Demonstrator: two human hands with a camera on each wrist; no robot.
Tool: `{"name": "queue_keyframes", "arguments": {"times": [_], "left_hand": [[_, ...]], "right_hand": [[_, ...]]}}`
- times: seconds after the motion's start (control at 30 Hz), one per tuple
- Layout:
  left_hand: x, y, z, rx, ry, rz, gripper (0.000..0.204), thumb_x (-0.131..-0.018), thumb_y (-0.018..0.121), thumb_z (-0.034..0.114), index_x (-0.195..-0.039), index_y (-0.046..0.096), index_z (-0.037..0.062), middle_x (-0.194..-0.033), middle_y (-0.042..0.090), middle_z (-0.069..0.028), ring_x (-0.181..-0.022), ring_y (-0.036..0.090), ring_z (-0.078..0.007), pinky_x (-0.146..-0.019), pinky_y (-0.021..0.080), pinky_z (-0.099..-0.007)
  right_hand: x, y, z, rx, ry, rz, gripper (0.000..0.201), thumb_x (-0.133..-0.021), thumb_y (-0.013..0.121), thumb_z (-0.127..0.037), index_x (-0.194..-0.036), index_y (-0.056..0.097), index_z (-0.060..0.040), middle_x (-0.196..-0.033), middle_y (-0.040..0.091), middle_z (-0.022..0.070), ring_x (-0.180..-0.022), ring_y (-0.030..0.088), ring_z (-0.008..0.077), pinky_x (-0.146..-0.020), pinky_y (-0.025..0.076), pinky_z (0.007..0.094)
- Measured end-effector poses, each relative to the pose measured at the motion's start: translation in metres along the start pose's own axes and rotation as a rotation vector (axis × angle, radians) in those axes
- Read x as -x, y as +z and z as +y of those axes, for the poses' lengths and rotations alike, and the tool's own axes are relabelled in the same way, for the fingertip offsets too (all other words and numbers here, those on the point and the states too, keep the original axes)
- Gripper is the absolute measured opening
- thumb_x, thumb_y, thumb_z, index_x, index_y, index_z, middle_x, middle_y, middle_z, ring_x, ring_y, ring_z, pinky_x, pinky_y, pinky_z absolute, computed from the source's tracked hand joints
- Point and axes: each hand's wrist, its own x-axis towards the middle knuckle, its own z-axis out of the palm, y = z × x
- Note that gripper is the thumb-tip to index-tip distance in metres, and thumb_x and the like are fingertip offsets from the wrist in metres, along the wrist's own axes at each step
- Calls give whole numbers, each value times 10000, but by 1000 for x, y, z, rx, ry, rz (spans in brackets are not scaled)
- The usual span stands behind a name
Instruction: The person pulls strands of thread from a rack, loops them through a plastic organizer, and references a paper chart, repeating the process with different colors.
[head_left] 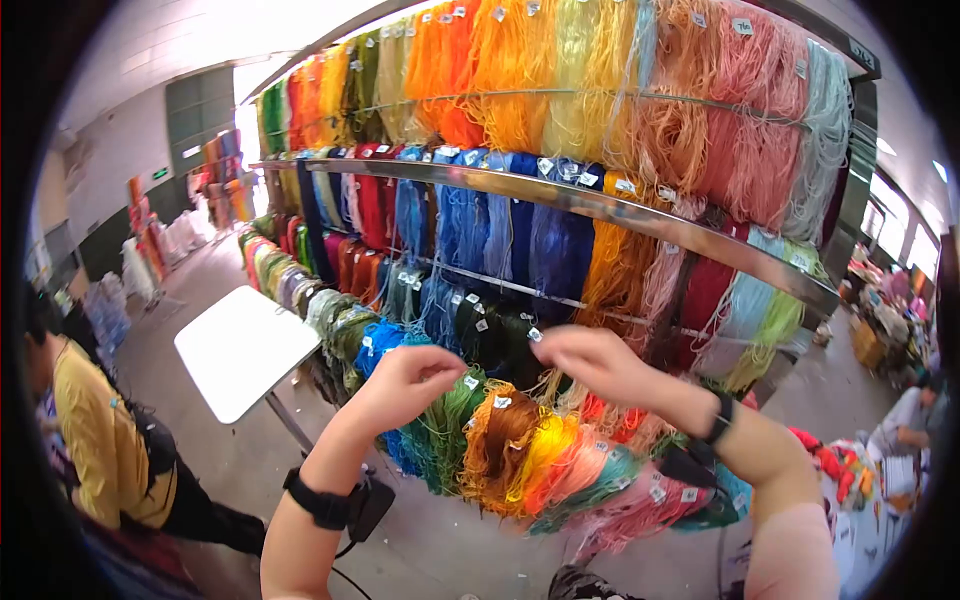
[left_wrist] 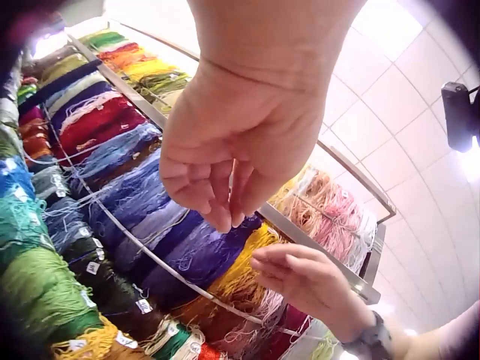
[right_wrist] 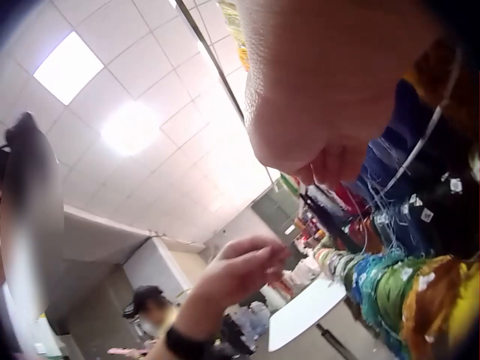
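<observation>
My left hand (head_left: 412,382) hovers over the near row of yarn skeins, close to a green skein (head_left: 455,415) and a bright blue one (head_left: 378,343). In the left wrist view its fingers bend loosely toward the thumb, with no object visible between them. My right hand (head_left: 590,362) is raised opposite it, in front of dark skeins (head_left: 505,335) with small white tags. Its fingers are relaxed, and nothing shows in them. Below and between the hands hang a brown skein (head_left: 510,430) and a yellow skein (head_left: 548,450).
A tall metal rack (head_left: 480,178) carries tiers of tagged skeins ahead. At the left stands a white-topped small table (head_left: 245,355), with a person in a yellow top (head_left: 95,420) beside it. Another person (head_left: 905,420) is at the far right near piled goods.
</observation>
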Motion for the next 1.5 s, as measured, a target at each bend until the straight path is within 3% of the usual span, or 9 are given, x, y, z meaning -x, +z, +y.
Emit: {"name": "queue_keyframes", "arguments": {"times": [0.17,0.37,0.57,0.67,0.8,0.97,1.1,1.33,1.5], "left_hand": [[25,-24,-20,120,-140,-97,152,-786,536,73,-890,584,-26,-736,586,-37,-686,536,-68,-618,439,-210],[3,-30,-40,104,-136,-190,146,-792,534,74,-887,578,-28,-737,589,-43,-669,519,-67,-606,434,-222],[-61,-12,-49,7,91,-241,132,-781,531,57,-875,581,-21,-709,573,-51,-642,514,-80,-583,429,-222],[-92,-3,-32,-71,113,-279,132,-791,536,52,-891,580,-23,-735,574,-22,-666,507,-53,-590,425,-197],[-117,8,-31,25,208,-308,131,-789,530,40,-891,581,-22,-731,576,-35,-658,519,-65,-589,430,-202],[-140,5,-41,48,271,-378,132,-797,531,49,-893,580,-27,-744,573,-27,-675,528,-76,-607,438,-208],[-158,-5,-56,114,297,-423,142,-802,529,56,-901,577,-34,-783,582,-26,-686,528,-77,-617,438,-207],[-190,2,-64,428,283,-367,150,-811,524,76,-904,583,-25,-811,588,-28,-655,505,-63,-625,421,-190],[-210,12,-56,493,289,-263,148,-804,540,91,-904,591,-5,-694,551,22,-615,463,-28,-553,366,-168]], "right_hand": [[-111,22,86,-253,234,565,181,-797,459,-88,-895,566,21,-824,565,37,-785,509,113,-727,399,241],[-116,4,154,457,173,983,101,-776,526,-77,-856,570,-34,-754,581,53,-690,536,122,-631,427,253],[-83,-8,158,386,188,946,85,-714,553,-62,-787,582,-30,-693,559,120,-649,562,239,-602,439,312],[-84,-11,154,534,238,889,118,-738,584,-102,-818,605,-17,-716,591,77,-637,563,141,-605,435,250],[-97,-8,154,660,283,941,86,-684,582,-130,-724,595,-54,-710,552,113,-668,542,278,-596,428,346],[-122,-9,152,782,576,1023,89,-647,574,-141,-684,612,-68,-695,579,107,-662,566,273,-595,441,354],[-102,-13,145,497,300,968,60,-636,571,-80,-661,592,-29,-589,557,78,-525,535,180,-518,405,261],[-90,-7,117,-443,408,1004,33,-746,524,-36,-752,554,-49,-683,502,-23,-557,431,42,-471,323,168],[-85,-11,108,-381,358,1095,34,-723,531,-20,-726,563,-31,-609,486,-22,-517,427,50,-474,336,170]]}}
